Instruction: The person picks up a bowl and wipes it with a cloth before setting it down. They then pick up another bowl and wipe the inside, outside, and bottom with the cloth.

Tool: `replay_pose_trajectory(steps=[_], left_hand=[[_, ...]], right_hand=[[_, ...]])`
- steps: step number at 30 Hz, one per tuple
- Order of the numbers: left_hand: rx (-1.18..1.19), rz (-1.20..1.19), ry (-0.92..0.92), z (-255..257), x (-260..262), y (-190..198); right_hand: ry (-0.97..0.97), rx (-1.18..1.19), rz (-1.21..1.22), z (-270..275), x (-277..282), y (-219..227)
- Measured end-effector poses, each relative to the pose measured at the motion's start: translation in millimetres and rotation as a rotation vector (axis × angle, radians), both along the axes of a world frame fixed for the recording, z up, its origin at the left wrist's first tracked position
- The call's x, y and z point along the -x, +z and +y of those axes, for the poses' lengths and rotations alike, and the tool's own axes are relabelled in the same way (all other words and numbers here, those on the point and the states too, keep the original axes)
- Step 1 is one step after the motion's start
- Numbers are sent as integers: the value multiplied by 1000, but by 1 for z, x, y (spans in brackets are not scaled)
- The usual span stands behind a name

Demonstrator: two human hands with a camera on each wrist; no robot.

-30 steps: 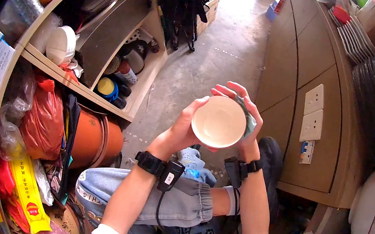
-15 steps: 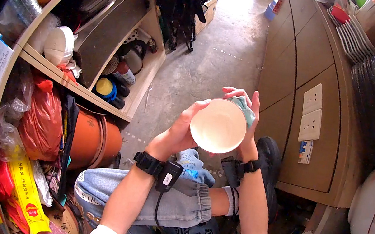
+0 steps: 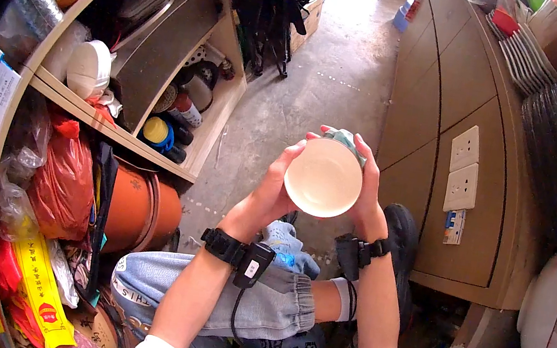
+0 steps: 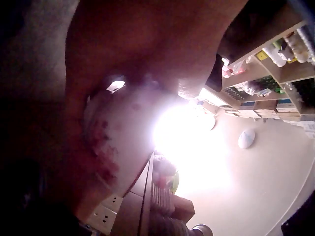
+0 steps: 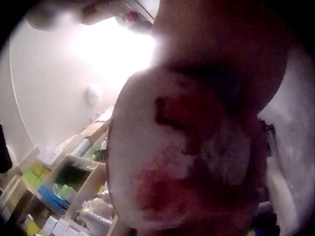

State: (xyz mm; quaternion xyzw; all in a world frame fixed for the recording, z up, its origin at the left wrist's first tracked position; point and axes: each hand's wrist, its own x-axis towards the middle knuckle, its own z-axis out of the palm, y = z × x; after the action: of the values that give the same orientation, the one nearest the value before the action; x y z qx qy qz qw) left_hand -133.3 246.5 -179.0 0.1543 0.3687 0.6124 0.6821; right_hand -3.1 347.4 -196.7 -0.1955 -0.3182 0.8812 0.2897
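A cream-coloured bowl is held up with its opening toward the head camera. My left hand grips its left side, thumb along the rim. Against the far outer side, my right hand holds a pale green cloth, its thumb near the right rim. Most of the fingers are hidden behind the bowl. Red patterning marks the bowl's outer wall in the right wrist view, which is dark. The bowl's outside also shows in the left wrist view, beside strong glare.
An open wooden shelf unit with bags and containers stands at left, near an orange bucket. A brown cabinet with sockets lines the right. Crossed legs in jeans are below the hands; concrete floor extends ahead.
The cloth and right fingers have slid from the bowl's right side round to its far side. The bowl dipped nearer, then moved back slightly. My left hand keeps its grip.
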Motion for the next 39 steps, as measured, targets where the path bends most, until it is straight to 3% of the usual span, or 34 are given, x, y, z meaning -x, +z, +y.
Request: replay_pose_trajectory(steps=[10, 28, 34, 39], left_hand=[[-27, -9, -32, 0, 1, -3], [-28, 4, 16, 0, -1, -8], [-37, 25, 101, 2, 1, -10], [-1, 56, 283, 2, -1, -6]], right_hand=[[-27, -258, 36, -1, -7, 5], [-6, -264, -27, 2, -6, 1], [-111, -312, -120, -1, 0, -8], [-177, -297, -108, -9, 11, -13]])
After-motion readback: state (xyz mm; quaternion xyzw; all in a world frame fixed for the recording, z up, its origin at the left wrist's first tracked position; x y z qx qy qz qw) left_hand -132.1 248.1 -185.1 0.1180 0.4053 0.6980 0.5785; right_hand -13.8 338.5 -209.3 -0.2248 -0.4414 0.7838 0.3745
